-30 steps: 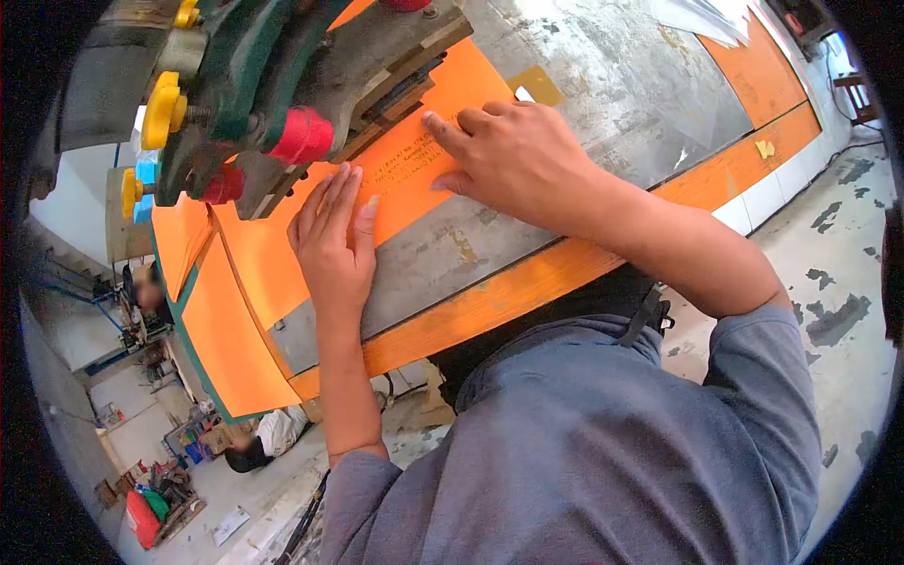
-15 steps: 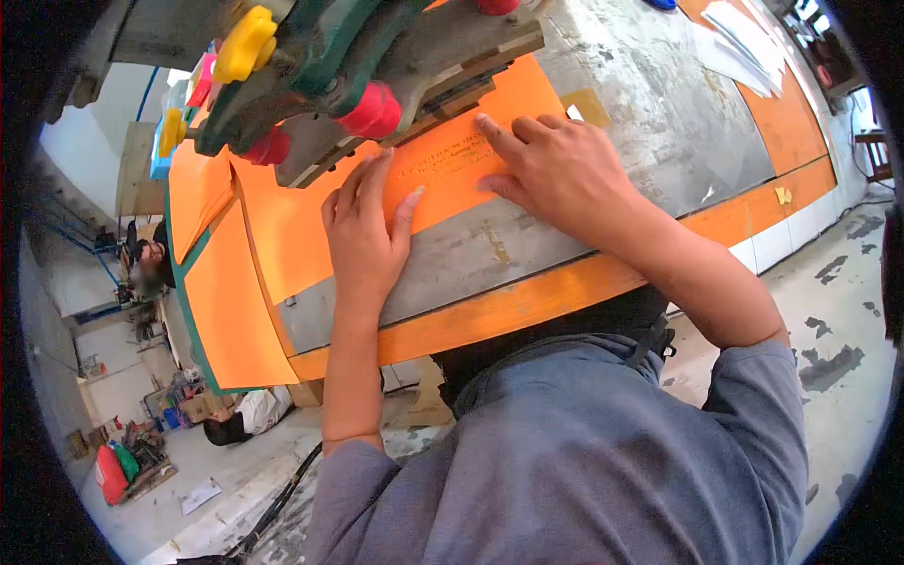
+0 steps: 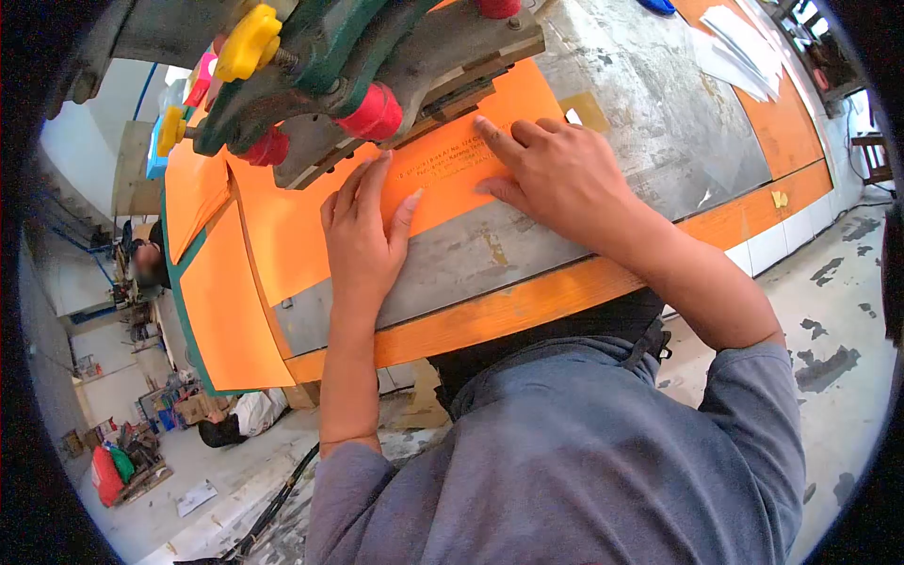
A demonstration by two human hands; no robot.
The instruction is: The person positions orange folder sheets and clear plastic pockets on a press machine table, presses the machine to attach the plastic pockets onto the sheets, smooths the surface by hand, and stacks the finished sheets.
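Note:
An orange sheet (image 3: 301,245) with lines of small dark lettering lies on the grey metal bed (image 3: 452,268) of a press. My left hand (image 3: 363,221) rests on the sheet left of the lettering, fingers stretched out and thumb apart. To the right of the print, my right hand (image 3: 560,174) lies on the same sheet, index finger extended and thumb spread. Neither hand grips anything. Just beyond my fingertips hangs the press head (image 3: 414,104), which covers the sheet's far part.
Yellow knobs (image 3: 248,42) and red-wrapped posts (image 3: 370,113) belong to the press. More orange sheets (image 3: 231,297) lie on a green-edged surface at the left. White papers (image 3: 739,52) sit at the far right. An orange wooden edge (image 3: 490,306) borders the bed. Other people are in the left background.
Both hands stay in nearly the same place on the orange sheet. The view has shifted very slightly, and the lettering looks sharper now.

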